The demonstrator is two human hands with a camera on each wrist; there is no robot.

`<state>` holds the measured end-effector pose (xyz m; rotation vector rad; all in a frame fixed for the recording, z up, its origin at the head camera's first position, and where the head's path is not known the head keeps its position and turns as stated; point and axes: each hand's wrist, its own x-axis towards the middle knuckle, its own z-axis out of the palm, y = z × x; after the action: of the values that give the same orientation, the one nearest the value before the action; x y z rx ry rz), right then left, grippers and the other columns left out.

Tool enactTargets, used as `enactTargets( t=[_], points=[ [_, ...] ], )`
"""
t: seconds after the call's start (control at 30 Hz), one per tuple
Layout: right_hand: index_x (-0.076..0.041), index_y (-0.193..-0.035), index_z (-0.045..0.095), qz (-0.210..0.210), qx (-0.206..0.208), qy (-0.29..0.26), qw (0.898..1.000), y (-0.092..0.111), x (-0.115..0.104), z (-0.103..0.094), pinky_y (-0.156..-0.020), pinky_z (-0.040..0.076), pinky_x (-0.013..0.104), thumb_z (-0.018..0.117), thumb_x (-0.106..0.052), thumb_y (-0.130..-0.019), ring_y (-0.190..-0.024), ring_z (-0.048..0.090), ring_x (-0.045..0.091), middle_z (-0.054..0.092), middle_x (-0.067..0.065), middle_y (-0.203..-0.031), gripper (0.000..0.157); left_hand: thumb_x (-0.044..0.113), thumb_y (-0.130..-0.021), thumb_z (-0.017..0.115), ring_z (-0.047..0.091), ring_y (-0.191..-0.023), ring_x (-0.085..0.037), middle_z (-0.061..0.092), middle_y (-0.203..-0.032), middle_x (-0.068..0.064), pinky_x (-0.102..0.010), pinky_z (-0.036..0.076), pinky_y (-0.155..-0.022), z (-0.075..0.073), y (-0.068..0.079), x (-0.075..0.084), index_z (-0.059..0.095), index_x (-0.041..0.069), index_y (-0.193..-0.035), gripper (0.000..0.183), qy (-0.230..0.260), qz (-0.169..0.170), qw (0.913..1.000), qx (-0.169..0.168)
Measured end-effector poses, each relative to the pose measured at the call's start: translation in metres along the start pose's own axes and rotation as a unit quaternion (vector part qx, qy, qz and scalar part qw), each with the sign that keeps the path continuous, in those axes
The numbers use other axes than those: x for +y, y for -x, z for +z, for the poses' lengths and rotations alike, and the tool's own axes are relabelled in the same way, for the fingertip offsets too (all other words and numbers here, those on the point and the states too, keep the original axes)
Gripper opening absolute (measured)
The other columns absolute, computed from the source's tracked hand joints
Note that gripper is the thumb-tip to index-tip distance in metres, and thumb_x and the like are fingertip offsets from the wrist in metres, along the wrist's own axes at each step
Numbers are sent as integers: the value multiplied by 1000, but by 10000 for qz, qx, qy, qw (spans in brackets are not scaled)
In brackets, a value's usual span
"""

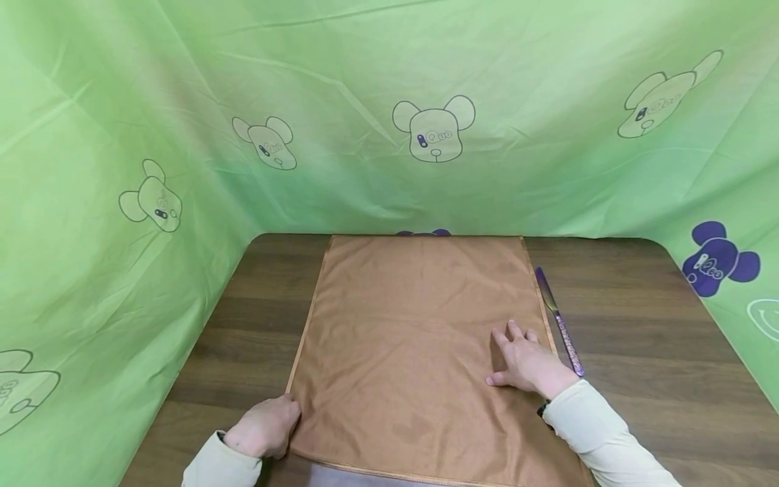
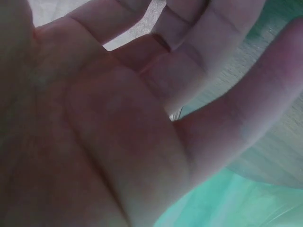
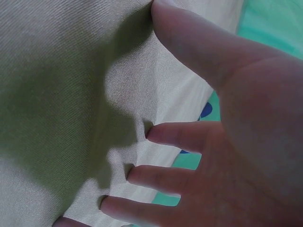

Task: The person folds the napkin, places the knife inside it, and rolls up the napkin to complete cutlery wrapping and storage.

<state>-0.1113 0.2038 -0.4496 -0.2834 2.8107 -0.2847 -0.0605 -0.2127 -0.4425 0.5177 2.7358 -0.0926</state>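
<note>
Left hand (image 2: 118, 123), fingertips mostly hidden, any grip on brown cloth (image 1: 414, 338) unclear; right hand (image 1: 525, 362) spread.

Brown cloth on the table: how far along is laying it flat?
Done: the brown cloth lies spread over the table. In hand: the left hand is at its left edge, while the right hand touches its surface near the right edge. Remaining: probably some smoothing, since shallow wrinkles show.
</note>
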Motion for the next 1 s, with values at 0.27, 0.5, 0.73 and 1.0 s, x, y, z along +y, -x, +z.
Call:
enactTargets(
  t=[0.27,0.5,0.73,1.0],
  points=[
    [1,-132,37,-4,25,-15,10000,1,-1,1,-84,37,61,73,-47,-65,-114,29,59,25,37,-135,90,-8,-49,66,44,-54,-14,49,-66,-1,-32,41,-49,1,3,-3,52,9,-60,24,261,265,9992,118],
    [1,-132,37,-6,33,-43,10000,1,-1,0,-84,36,62,73,-47,-65,-114,28,60,24,38,-135,90,0,-53,61,41,-56,-10,46,-65,4,-27,37,-49,-5,2,-12,49,15,-57,19,556,771,9952,213],
    [0,-132,36,1,-15,-52,10000,1,1,1,-84,37,61,72,-47,-65,-115,27,60,23,38,-135,90,8,-62,58,37,-58,-4,39,-64,12,-19,31,-52,-26,-4,-23,45,20,-63,18,1019,1258,9857,467],
    [0,-133,36,-8,-41,-63,10000,-1,1,1,-84,37,61,72,-47,-66,-115,26,60,21,37,-137,90,5,-72,58,44,-59,0,46,-64,14,-16,38,-55,-42,-18,-25,50,19,-75,17,1759,1904,9624,815]
  ],
)
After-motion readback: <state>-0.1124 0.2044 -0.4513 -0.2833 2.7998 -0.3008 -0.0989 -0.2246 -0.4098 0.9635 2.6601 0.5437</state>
